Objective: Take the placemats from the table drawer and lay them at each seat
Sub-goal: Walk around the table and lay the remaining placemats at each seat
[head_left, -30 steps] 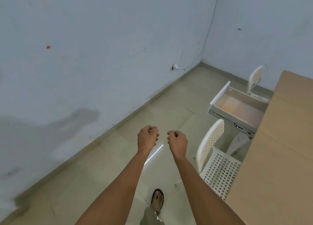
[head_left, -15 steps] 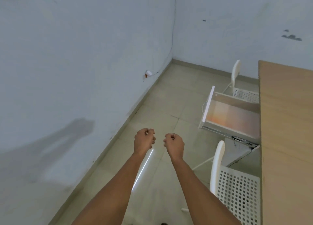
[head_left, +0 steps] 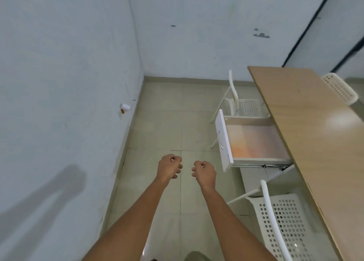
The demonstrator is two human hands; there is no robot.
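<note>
One white pull-out drawer stands open from the long side of the light-wood rectangular table, its flat white front with a slim metal handle turned toward the floor tiles. Inside the drawer lies a flat sheet, pale orange fading to pinkish grey, covering the whole bottom; whether that is a placemat or the drawer's own base cannot be told. No separate edges or stack show.

Both hands are out over the tiled floor, left of the drawer front and well apart from it. Left hand: fingers curled into a loose fist, holding nothing. Right hand: same, fingers curled in, holding nothing; it is the nearer of the two to the drawer. The two fists sit side by side, near each other, not touching.

Three white perforated plastic chairs around the table: one just beyond the drawer, one on the near side of the drawer, pushed close under the table edge, and one across the table on its far long side

Table top bare wood with a pale glare patch
</note>
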